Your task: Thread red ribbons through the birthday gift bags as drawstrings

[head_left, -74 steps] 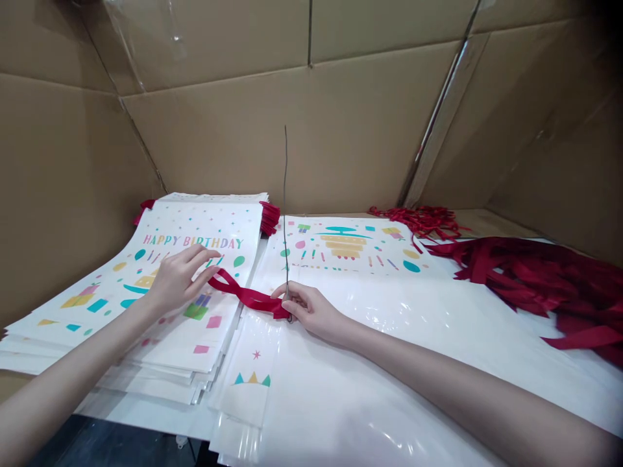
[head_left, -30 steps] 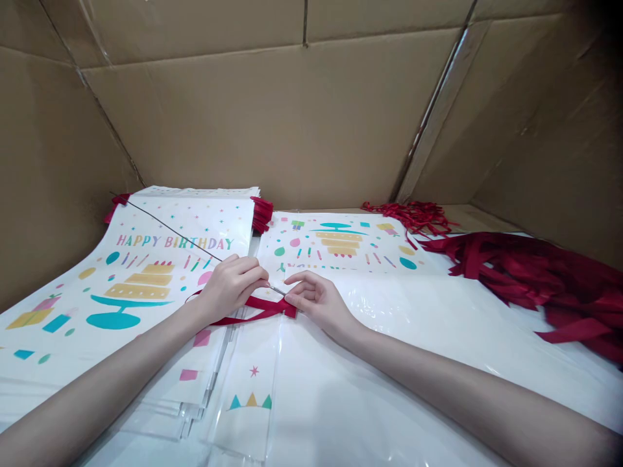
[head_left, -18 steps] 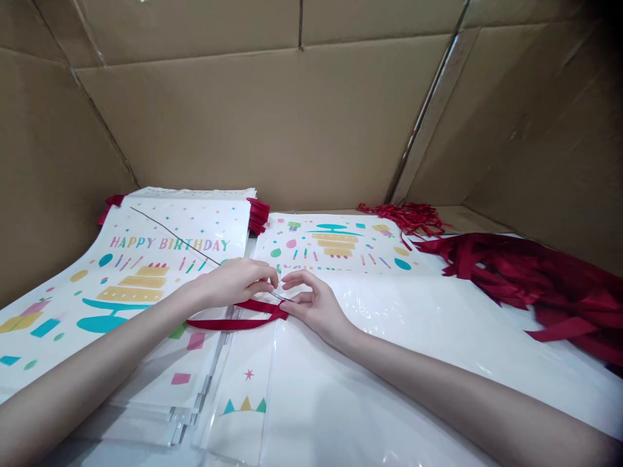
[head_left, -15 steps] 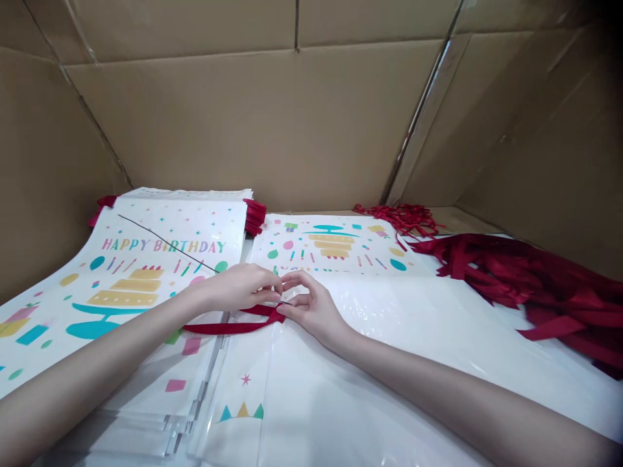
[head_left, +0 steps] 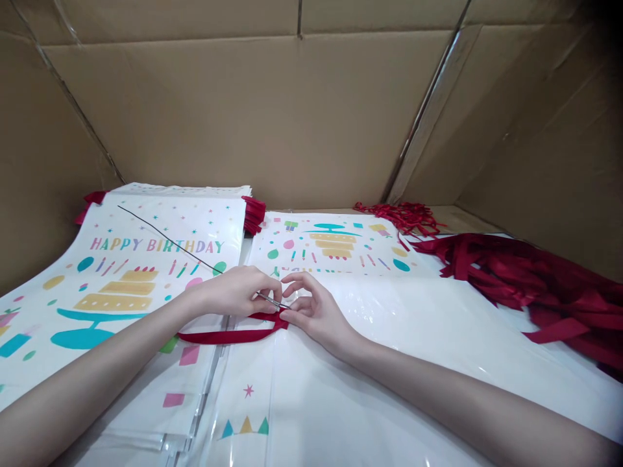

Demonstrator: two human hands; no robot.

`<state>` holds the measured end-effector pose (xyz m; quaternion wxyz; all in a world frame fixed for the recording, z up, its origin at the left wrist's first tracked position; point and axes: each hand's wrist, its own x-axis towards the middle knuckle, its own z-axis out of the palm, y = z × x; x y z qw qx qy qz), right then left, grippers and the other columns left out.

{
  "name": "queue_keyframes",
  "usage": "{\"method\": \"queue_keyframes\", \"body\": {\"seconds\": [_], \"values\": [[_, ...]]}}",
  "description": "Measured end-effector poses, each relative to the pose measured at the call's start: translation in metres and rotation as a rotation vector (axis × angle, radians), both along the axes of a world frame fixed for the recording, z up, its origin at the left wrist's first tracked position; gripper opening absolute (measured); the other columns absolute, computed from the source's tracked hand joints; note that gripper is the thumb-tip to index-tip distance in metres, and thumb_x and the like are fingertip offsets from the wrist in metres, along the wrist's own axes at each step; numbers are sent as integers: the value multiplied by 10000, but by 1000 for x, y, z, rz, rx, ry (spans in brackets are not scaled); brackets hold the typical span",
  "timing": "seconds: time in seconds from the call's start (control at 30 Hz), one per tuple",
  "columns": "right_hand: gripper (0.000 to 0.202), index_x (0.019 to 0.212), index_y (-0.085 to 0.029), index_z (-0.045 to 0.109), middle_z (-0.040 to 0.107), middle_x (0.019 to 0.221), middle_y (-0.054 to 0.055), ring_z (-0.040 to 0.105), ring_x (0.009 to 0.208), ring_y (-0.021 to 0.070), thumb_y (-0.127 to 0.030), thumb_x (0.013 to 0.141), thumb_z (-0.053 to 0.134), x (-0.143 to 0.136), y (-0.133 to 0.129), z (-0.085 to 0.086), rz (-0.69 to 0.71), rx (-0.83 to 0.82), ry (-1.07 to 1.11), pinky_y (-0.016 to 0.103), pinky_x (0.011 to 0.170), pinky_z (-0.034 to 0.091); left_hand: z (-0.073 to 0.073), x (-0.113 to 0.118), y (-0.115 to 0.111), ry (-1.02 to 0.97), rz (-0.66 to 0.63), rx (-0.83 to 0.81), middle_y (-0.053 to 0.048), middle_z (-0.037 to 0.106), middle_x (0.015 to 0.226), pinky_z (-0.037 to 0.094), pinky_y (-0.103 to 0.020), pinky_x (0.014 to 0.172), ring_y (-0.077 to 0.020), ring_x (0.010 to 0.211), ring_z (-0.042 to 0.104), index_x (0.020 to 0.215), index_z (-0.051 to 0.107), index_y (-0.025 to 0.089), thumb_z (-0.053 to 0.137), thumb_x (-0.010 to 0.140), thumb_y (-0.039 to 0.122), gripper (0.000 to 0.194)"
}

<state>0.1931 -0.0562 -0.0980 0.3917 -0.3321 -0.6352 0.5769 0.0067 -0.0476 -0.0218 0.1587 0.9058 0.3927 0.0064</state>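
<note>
My left hand [head_left: 246, 290] is closed on a thin metallic tool [head_left: 272, 301], whose tip reaches the fingers of my right hand [head_left: 314, 311]. With thumb and fingertips my right hand pinches the end of a red ribbon [head_left: 228, 337], which loops leftward under my left hand. Beneath both hands lies a clear plastic-covered white sheet [head_left: 370, 363] with a strip of coloured triangles. A thin black cord [head_left: 165, 235] runs from my left hand up across a printed birthday sheet [head_left: 117, 227].
Stacked printed sheets with red ribbon bundles [head_left: 254, 215] stand at the left. Behind is an upside-down cake print [head_left: 331, 241]. Thin red strands [head_left: 403, 217] and a large heap of red ribbons [head_left: 516, 272] lie at the right. Cardboard walls [head_left: 233, 117] enclose the back and sides.
The metallic tool now shows more between my hands. The view has shifted slightly, and the ribbon loop sits a little lower. Both hands stay close together.
</note>
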Motion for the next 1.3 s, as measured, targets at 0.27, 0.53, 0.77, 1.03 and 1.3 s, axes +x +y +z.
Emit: {"method": "queue_keyframes", "body": {"seconds": [0.27,0.53,0.77,1.03,1.3], "values": [[369,1043,-226,506,528,819,-16,564,685,106,-230,713,671,-1,-1,2,-8,22,5,281,692,487,-4,4,-6,52,56,138,35,603,648,261,-215,503,-115,589,538,740,602,210,556,822,354,172],[362,1033,-212,500,556,769,-11,570,726,129,-240,714,670,-1,1,-1,-27,26,-1,287,700,475,-2,5,-6,24,75,211,24,615,645,264,-221,497,-114,568,525,739,618,204,484,866,308,212],[347,1034,-216,511,541,729,-29,553,681,114,-215,718,654,0,2,-3,-19,43,-19,275,684,467,1,5,-5,17,78,200,29,651,707,279,-215,519,-114,619,555,774,659,222,507,863,285,188],[354,1031,-216,509,538,684,-41,548,653,110,-200,709,654,0,2,-3,-22,44,-32,261,659,468,5,-3,-2,-29,43,130,17,672,851,336,-200,595,-129,736,585,919,678,254,534,863,260,154],[373,1022,-211,493,584,651,-44,569,641,116,-192,692,667,-1,-2,4,-13,32,-46,252,650,464,-1,3,-2,-118,151,87,45,689,781,297,-204,565,-111,694,580,841,698,256,524,870,288,180]]}}
